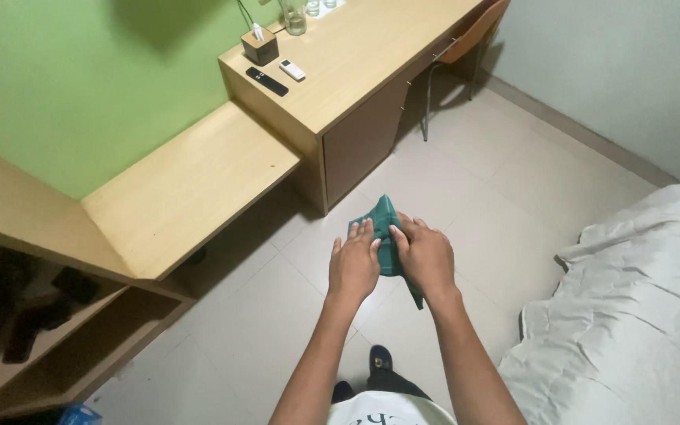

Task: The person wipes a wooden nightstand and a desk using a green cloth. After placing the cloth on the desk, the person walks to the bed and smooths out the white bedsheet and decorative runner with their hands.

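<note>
Both forearms are seen rising from the bottom edge, above a white printed shirt [391,411] and a dark slipper-clad foot [380,360] on the pale tiled floor [466,173]. Between the two hands a small dark green folded cloth [386,223] is held in mid-air over the floor, its upper corner standing up past the fingertips and a narrow tail hanging down below the right wrist. The left hand [353,266] is laid against the cloth's left side with the fingers fairly straight and close together, the tips pressed onto the fabric. The right hand [426,256] is curled more tightly, the cloth being pinched under its thumb and fingers; how much of the cloth is hidden in the palm cannot be told. The two hands are touching or very nearly so at the fingertips.

Beyond and to the left of the hands, a low light-wood bench [190,189] is set along a green wall [72,86], with an open shelf [57,330] below it in which dark objects are dimly seen. Further off, a light-wood desk [364,63] is placed, on which a black remote [267,81], a white remote [292,70], a small wooden box [260,46] and a clear glass vase [295,17] are resting. A wooden chair [470,35] is tucked at the desk's far end. Right of the hands, a rumpled white bed sheet [639,291] is spread.
</note>
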